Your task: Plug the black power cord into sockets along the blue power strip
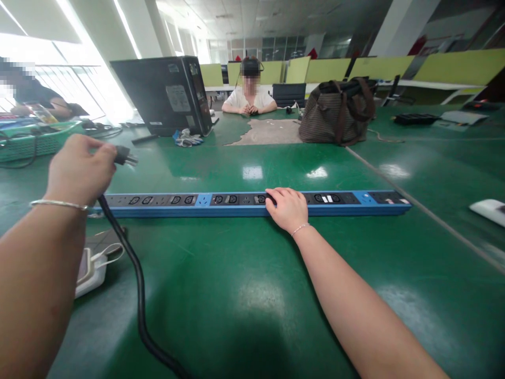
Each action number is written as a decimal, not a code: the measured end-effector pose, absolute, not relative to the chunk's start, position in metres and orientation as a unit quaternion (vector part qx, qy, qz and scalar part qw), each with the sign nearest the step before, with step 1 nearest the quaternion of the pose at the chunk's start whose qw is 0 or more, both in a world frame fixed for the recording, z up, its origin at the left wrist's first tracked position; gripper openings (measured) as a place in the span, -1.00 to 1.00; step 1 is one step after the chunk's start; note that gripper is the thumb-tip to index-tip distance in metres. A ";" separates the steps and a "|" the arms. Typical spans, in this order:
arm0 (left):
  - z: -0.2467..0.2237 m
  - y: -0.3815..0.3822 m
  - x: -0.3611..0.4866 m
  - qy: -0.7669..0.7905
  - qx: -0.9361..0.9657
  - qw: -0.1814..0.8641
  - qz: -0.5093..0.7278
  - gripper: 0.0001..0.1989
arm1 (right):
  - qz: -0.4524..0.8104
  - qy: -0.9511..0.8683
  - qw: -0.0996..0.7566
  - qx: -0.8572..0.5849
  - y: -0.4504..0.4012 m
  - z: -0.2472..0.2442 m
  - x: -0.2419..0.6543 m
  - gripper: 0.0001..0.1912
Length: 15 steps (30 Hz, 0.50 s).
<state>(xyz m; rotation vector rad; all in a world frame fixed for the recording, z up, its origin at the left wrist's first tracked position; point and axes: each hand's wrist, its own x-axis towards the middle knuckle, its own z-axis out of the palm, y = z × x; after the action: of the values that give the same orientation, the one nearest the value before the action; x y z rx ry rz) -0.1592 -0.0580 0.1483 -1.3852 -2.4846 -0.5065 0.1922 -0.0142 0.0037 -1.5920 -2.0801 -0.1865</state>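
My left hand (81, 168), raised above the left end of the strip, is closed on a black power plug (124, 156) whose metal prongs point right. From below that hand a thick black cable (139, 284) hangs and curves down to the bottom edge. A long blue and black power strip (236, 210) lies across the green table with its sockets facing up. Over its right-hand half, my right hand (290, 208) grips it, fingers bent across the top and covering a few sockets.
Behind the strip stand a black computer case (158, 97), gloves (187, 138) and a brown bag (335, 113). A green basket (51, 141) is at far left, a white device (94, 279) near my left forearm. Across the green table (221, 295) sits a person (252, 100); another (43, 97) is leftward.
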 end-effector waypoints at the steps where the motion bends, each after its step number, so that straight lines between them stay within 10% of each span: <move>1: 0.155 -0.058 -0.153 -0.844 -0.486 0.122 -0.188 -0.51 | -0.068 -0.765 0.253 -0.588 -0.014 0.004 0.192 -0.63; 15: 0.086 -0.033 -0.091 -0.801 -0.586 -0.065 -0.101 -0.57 | -0.066 -0.763 0.264 -0.587 -0.014 0.004 0.192 -0.64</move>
<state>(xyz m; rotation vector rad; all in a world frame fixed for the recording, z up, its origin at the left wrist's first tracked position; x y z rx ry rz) -0.0911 -0.0328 0.0861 -1.9223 -2.6263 -0.3309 0.1920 -0.0144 0.0039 -1.5865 -2.0622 -0.1790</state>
